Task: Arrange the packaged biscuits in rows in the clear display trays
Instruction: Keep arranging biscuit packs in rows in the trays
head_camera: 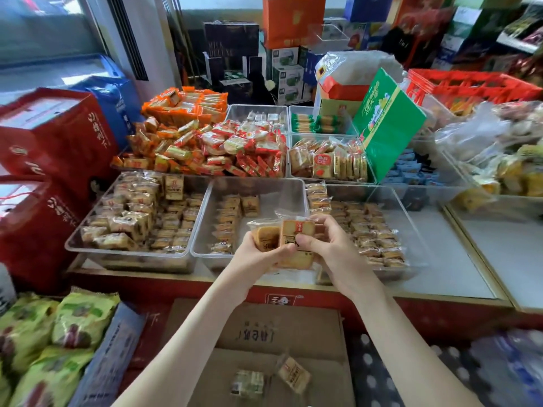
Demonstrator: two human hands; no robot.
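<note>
At the centre of the frame our left grip (258, 255) and right grip (332, 248) both curl round a few packaged biscuits (295, 240), held together just above the near edge of the middle clear tray (276, 192). We see a short row of packets (227, 224) along its left side; the tray rests on the table (446, 259).

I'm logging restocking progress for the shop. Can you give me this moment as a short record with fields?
left hand: grips biscuit packets
right hand: pinches the same packets
where: over the front of the middle tray
middle tray: packets at its left, right part bare
left tray: mostly filled, some piled loosely
right tray: packets in rows
cardboard box: two loose packets on top
</note>
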